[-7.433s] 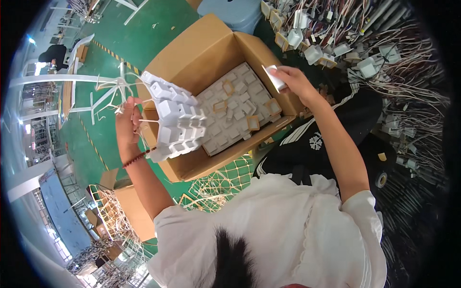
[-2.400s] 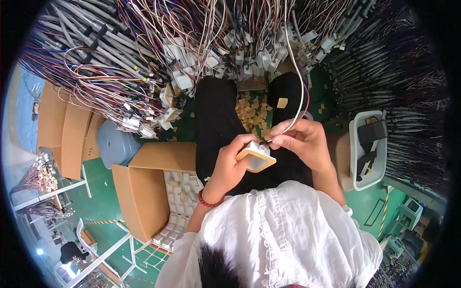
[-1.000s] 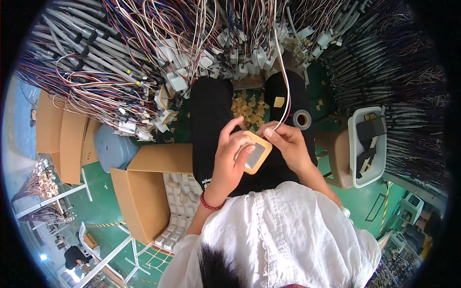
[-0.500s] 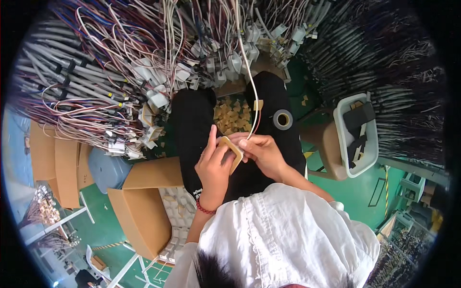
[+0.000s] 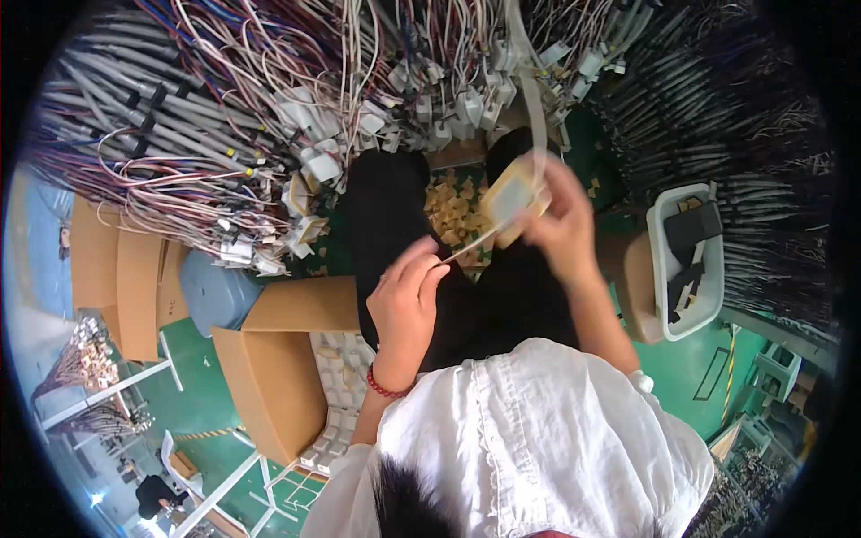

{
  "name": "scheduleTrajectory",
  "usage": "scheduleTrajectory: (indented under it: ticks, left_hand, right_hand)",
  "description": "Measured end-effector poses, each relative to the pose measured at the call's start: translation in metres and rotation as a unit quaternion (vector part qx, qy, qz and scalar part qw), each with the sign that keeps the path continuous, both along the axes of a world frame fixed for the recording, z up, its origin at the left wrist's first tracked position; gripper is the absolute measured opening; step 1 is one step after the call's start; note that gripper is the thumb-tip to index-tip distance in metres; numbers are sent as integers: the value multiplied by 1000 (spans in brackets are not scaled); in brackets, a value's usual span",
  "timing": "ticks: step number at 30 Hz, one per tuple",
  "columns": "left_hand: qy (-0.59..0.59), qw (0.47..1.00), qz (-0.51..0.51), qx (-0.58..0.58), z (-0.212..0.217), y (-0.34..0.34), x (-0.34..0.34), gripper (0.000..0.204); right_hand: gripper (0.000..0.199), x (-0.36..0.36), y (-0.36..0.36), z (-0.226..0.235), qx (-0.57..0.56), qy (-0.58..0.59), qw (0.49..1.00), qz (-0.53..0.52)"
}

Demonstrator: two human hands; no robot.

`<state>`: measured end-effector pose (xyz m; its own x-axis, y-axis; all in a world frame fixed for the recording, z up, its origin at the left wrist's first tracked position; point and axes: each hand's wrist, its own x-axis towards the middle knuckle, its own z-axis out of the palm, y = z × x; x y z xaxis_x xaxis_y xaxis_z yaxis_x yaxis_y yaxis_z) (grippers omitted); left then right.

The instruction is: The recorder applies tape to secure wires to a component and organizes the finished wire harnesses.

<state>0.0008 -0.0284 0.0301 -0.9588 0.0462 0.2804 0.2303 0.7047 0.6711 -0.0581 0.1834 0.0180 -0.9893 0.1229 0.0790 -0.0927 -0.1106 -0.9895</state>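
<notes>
The housing (image 5: 514,197) I am gripping is showing greyish white with a yellow-tan rim, while my blouse (image 5: 538,430) is looking white, my trousers (image 5: 390,202) black, my bracelet (image 5: 380,387) red.

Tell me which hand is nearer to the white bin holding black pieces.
Right. The right hand is to the left of the white bin, not touching it; the left hand is farther left.

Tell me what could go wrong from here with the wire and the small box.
The wire stretches nearly straight from the left hand to the small box, so a hard tug might strain it. The box, blurred in the right hand, could slip and drop among the tan scraps below.
</notes>
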Motion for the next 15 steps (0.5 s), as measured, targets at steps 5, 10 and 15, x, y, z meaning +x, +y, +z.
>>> scheduleTrajectory:
  ticks: [5, 10, 15]
  left_hand:
    - [-265, 909, 16, 321, -2, 4, 9, 14]
    - [-297, 834, 26, 464, -16, 7, 11, 23]
    - [-345, 787, -11, 511, -15, 4, 14, 25]
  right_hand:
    - [70, -22, 9, 12, 128, 80, 974, -167]
    - [32, 42, -23, -11, -74, -201, 973, 85]
    - [29, 37, -29, -10, -130, -194, 951, 204]
